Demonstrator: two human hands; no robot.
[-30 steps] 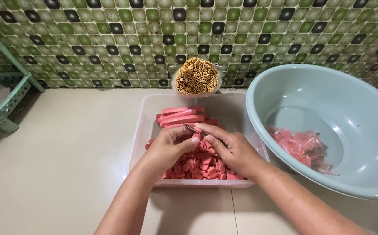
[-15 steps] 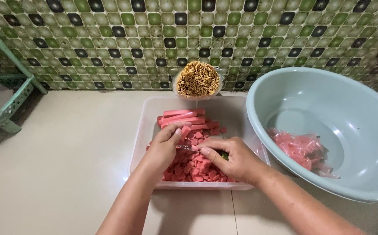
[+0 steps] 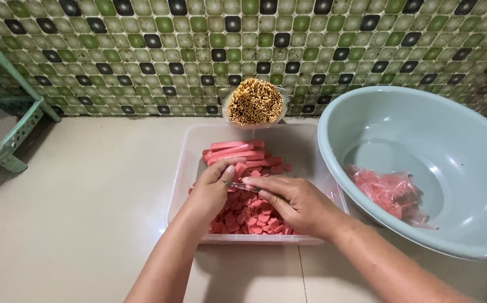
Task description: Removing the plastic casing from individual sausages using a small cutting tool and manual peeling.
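Observation:
A clear plastic tub (image 3: 184, 168) sits on the tiled floor, filled with cut pink sausage pieces (image 3: 249, 216) and a few whole pink sausages (image 3: 233, 152) at its far end. Over the tub, my left hand (image 3: 212, 188) pinches a pink sausage (image 3: 240, 170) between thumb and fingers. My right hand (image 3: 291, 202) grips a small knife (image 3: 238, 184), its blade laid across that sausage. A clear cup of wooden skewers (image 3: 253, 102) stands behind the tub against the wall.
A large pale-green basin (image 3: 338, 120) stands to the right, holding pink plastic wrappers (image 3: 392, 193). A green plastic rack (image 3: 8, 120) stands at the far left. A green and black mosaic wall (image 3: 142, 50) closes off the back.
Both hands have shifted slightly nearer me over the tub, still cutting; the left hand moved down from the whole sausages toward the cut pieces.

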